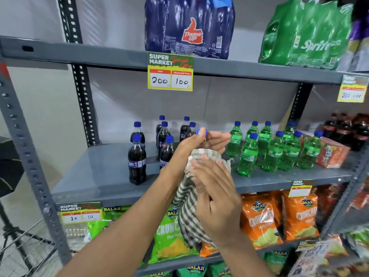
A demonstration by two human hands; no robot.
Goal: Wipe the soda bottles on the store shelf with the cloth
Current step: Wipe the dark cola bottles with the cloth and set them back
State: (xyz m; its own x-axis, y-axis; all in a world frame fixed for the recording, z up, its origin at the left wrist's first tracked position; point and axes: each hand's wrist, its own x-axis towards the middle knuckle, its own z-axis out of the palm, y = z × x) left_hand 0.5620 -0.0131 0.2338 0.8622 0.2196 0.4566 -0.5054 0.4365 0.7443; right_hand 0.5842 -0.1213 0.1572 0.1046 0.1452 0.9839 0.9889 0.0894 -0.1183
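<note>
checked cloth (189,206) round bottle (204,143), mid-shelf gap

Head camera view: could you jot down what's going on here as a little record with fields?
place: store shelf
left hand: holds a dark bottle by its neck, under the blue cap
right hand: presses a checked cloth around the bottle's body
dark bottles: standing on the left of the shelf
green bottles: standing on the right
shelf below: snack bags
shelf above: wrapped soda packs
</note>
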